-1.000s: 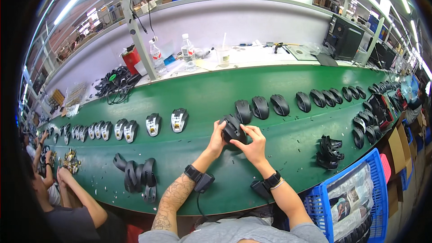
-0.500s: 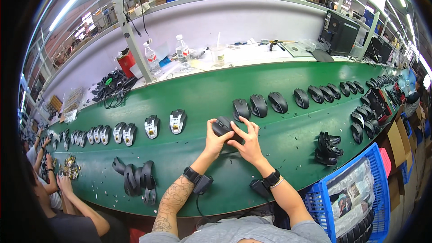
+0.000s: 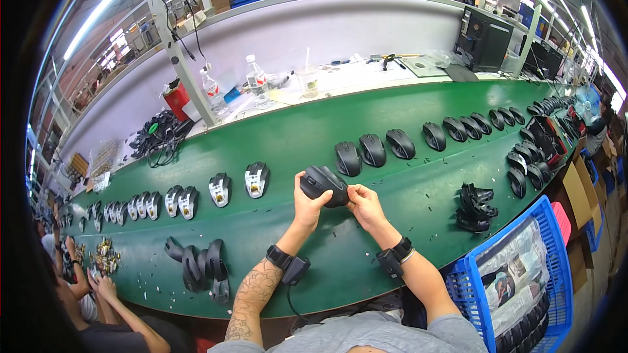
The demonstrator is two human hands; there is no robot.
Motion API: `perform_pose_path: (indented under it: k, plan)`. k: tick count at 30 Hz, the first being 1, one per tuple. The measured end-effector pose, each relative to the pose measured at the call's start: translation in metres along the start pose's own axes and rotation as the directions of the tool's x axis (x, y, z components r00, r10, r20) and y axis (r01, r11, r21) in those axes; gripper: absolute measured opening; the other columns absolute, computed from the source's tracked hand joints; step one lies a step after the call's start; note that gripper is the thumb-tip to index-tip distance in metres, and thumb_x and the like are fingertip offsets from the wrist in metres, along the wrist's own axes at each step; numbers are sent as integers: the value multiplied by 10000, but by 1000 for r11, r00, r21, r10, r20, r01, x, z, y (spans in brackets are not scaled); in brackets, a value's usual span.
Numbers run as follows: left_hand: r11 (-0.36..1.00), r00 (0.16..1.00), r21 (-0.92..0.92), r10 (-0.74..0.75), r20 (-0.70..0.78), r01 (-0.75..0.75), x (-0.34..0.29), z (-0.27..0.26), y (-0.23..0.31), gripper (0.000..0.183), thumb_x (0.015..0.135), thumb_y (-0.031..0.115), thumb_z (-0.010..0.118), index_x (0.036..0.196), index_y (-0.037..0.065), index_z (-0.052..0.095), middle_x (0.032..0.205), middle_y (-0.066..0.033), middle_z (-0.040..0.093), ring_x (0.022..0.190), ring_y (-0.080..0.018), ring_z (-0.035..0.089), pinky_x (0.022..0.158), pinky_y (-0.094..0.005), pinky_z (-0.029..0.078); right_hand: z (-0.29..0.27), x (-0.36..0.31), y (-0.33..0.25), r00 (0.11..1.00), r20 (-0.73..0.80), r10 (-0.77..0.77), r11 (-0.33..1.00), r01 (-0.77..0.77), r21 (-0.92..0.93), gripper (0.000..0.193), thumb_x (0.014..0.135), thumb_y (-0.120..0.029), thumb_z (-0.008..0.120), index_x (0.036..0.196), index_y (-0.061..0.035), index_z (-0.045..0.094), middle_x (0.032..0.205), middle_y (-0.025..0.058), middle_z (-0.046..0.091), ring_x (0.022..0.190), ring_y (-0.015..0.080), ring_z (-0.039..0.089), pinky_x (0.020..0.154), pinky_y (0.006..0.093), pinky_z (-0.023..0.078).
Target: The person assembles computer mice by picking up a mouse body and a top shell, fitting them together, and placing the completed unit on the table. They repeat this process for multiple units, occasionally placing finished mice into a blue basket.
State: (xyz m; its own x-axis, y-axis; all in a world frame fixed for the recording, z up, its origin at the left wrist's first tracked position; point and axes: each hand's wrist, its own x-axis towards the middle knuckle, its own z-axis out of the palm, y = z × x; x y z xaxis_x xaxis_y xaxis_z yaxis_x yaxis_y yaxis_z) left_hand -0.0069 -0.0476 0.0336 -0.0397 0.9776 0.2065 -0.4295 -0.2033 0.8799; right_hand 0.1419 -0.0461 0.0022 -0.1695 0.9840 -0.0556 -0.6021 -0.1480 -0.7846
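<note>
A black computer mouse [image 3: 325, 182] is raised over the green worktable, gripped in my left hand [image 3: 307, 206] with the thumb across its near side. At the mouse's right end, the thumb and fingertips of my right hand [image 3: 367, 209] are pinched together against its edge; any small part between them is hidden. Just beyond my hands, several finished-looking black mice [image 3: 372, 150] stand in a row running right. To the left runs a row of mice without their top covers, grey-white with exposed insides, the closest one [image 3: 257, 180] beside my left hand.
Curved black shells [image 3: 196, 265] lie near left, and a stack of black parts [image 3: 475, 208] near right. A blue basket [image 3: 468, 287] stands at the table's right edge. Bottles [image 3: 256, 80] and a cup [image 3: 307, 83] line the back shelf. Co-workers' hands [image 3: 103, 285] work at far left.
The mouse has been turned and shows more of its body. My right hand has shifted from its top to its right end, fingers now pinched. My left hand keeps its hold.
</note>
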Motion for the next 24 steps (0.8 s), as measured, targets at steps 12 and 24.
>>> perform_pose_path:
  k: [12, 24]
  plan:
    - [975, 988, -189, -133, -75, 117, 2, -4, 1, 520, 705, -34, 659, 1129, 76, 380, 1028, -66, 507, 955, -189, 552, 835, -337, 482, 6, 0, -4, 997, -27, 78, 993, -80, -89, 264, 861, -260, 606, 937, -8, 600, 871, 43, 610, 783, 117, 574, 722, 259, 484]
    - [959, 977, -209, -208, -49, 194, 0, -4, 0, 470, 739, 46, 639, 1144, 63, 401, 1062, -85, 523, 988, -222, 556, 857, -381, 487, 4, -1, -1, 999, -10, 50, 996, -51, -77, 218, 871, -255, 589, 817, -45, 572, 846, 38, 604, 784, 135, 576, 756, 307, 480]
